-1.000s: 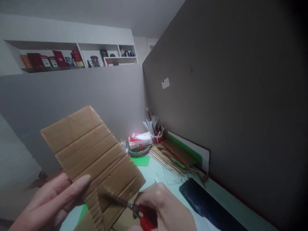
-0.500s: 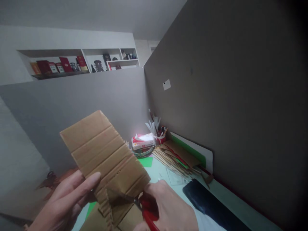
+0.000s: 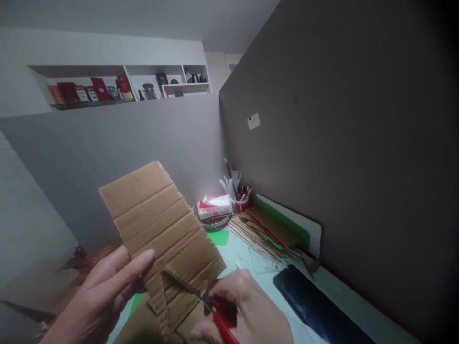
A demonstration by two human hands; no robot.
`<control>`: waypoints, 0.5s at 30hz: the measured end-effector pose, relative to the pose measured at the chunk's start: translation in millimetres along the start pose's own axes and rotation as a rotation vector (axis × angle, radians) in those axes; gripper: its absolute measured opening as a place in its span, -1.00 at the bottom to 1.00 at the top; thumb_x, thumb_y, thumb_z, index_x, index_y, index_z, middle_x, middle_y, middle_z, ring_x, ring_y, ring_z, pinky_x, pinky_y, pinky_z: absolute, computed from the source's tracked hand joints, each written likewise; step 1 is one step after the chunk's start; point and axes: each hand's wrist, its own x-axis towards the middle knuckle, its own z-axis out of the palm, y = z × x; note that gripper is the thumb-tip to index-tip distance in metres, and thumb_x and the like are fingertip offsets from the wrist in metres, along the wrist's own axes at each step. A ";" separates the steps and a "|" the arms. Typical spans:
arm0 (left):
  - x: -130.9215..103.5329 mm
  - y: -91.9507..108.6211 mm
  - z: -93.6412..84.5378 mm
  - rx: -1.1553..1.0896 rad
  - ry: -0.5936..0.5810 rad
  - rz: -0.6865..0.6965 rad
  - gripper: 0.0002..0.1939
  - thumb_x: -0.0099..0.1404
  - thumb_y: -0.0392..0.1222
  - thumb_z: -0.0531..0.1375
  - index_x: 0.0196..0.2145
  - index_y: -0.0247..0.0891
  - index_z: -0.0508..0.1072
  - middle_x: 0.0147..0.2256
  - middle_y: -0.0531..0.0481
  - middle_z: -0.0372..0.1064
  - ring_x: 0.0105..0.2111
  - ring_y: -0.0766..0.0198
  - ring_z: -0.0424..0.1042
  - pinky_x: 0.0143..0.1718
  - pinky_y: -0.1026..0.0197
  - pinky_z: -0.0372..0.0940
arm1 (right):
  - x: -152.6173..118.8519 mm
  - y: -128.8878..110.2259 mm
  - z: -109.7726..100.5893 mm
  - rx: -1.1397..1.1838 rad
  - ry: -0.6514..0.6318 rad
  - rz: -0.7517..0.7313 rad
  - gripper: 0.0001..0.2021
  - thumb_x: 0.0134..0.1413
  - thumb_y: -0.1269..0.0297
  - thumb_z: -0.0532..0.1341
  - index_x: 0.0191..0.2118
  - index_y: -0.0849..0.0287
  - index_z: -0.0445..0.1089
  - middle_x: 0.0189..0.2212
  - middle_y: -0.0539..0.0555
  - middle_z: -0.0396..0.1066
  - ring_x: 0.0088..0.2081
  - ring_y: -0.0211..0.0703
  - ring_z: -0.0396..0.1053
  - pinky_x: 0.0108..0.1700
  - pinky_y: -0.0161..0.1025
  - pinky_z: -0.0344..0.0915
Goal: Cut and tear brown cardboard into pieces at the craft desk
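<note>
A creased piece of corrugated cardboard is held up, tilted, in front of me. My left hand grips its left edge, thumb on the face and fingers behind. My right hand is closed round the red handles of a pair of scissors. Their metal blades lie at a slit in the lower part of the cardboard, where a narrow strip bends away at the left of the cut. More cardboard shows below, partly hidden by the hands.
A dark, long flat object lies on the pale table at right. Behind are thin sticks, stacked sheets, a tissue pack, a woven basket and a red pen cup. Grey partitions enclose the back and right.
The cardboard and my left hand have shifted slightly right. The scissors' blades sit closer together and the slit looks a little longer. The whole view has tilted down slightly.
</note>
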 end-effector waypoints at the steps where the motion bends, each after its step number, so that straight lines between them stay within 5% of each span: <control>1: 1.1 -0.9 2.1 0.005 -0.014 0.004 -0.68 0.02 -0.04 0.45 -0.26 -0.04 0.51 -0.37 0.25 0.55 -0.35 0.32 0.51 -0.26 0.41 0.42 | 1.4 1.1 0.4 0.025 -0.004 -0.020 -0.63 -0.20 0.10 0.41 -0.66 0.11 0.22 -0.71 -0.15 -0.05 -0.60 -0.30 -0.05 -0.56 -0.30 -0.16; 7: -5.8 -21.8 22.9 -0.024 -0.023 0.053 -0.63 0.03 0.18 0.39 -0.30 -0.09 0.57 -0.39 0.10 0.50 -0.26 0.23 0.45 -0.36 0.41 0.36 | 11.1 3.7 -3.3 0.124 0.012 -0.071 -0.65 -0.19 0.16 0.42 -0.62 0.15 0.23 -0.72 -0.17 0.02 -0.61 -0.34 -0.04 -0.56 -0.32 -0.10; 15: -35.1 -53.1 29.9 -0.057 0.060 0.078 -0.74 0.08 0.00 0.39 -0.30 -0.15 0.56 -0.47 0.06 0.48 -0.51 0.20 0.41 -0.48 0.25 0.36 | 8.1 2.6 3.2 0.121 -0.109 -0.097 -0.59 -0.19 -0.09 0.40 -0.54 0.23 0.46 -0.64 -0.04 0.20 -0.54 -0.24 0.08 -0.52 -0.30 0.02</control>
